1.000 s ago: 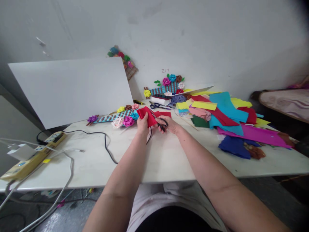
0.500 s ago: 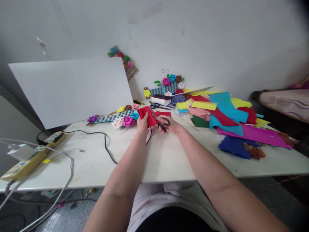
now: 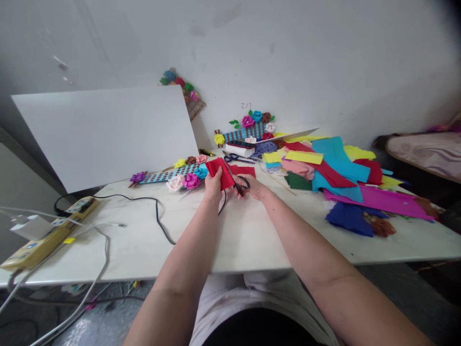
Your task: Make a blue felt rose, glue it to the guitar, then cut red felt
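Note:
Pinched in my left hand (image 3: 213, 182) is a folded piece of red crepe paper (image 3: 224, 176), held upright above the table. My right hand (image 3: 250, 186) grips a pair of black-handled scissors (image 3: 239, 185), its fingers in the loops. The blades lie along the right side of the red paper, pointing up and away from me. Whether they are cutting into it I cannot tell. Another red part (image 3: 245, 170) lies behind the scissors; its link to the held piece is hidden.
Left of my hands lies a woven panel with paper flowers (image 3: 191, 180). Dark-blue-handled scissors (image 3: 232, 157) rest behind. A pile of coloured crepe paper (image 3: 334, 158) covers the right side. A power strip (image 3: 54, 230) with cables lies at left; a white board (image 3: 108, 134) leans on the wall.
The scissors and my right hand have shifted very slightly left toward the red paper, and their handles sit a little differently. My left hand keeps its hold almost unmoved.

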`<action>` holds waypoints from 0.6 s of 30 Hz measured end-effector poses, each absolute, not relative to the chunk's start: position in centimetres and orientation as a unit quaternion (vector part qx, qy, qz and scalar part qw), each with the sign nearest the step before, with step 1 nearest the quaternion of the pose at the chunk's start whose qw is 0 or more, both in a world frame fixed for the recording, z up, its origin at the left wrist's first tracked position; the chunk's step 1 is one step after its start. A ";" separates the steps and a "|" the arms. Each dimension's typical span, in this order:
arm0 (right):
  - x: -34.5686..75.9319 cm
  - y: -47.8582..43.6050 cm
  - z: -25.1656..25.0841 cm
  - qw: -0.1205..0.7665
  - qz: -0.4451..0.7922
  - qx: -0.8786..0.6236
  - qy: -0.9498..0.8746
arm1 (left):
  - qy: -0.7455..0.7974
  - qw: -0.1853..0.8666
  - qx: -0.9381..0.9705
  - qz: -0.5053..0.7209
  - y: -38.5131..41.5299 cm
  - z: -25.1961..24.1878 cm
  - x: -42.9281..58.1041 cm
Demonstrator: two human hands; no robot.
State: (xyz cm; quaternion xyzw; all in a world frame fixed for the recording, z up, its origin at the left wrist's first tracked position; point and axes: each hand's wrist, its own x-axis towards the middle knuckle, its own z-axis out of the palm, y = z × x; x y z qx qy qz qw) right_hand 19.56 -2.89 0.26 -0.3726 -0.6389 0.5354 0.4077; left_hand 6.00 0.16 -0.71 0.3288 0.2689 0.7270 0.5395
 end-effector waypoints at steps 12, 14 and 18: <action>19.4 -3.2 0.6 0.423 0.538 -0.370 -0.629 | 0.278 0.537 0.307 0.735 0.5 -1.0 5.9; 19.5 -3.1 0.5 0.420 0.536 -0.374 -0.629 | 0.277 0.537 0.306 0.736 0.5 -1.0 6.0; 19.6 -2.8 0.1 0.415 0.529 -0.370 -0.641 | 0.272 0.542 0.307 0.733 0.4 -0.8 6.0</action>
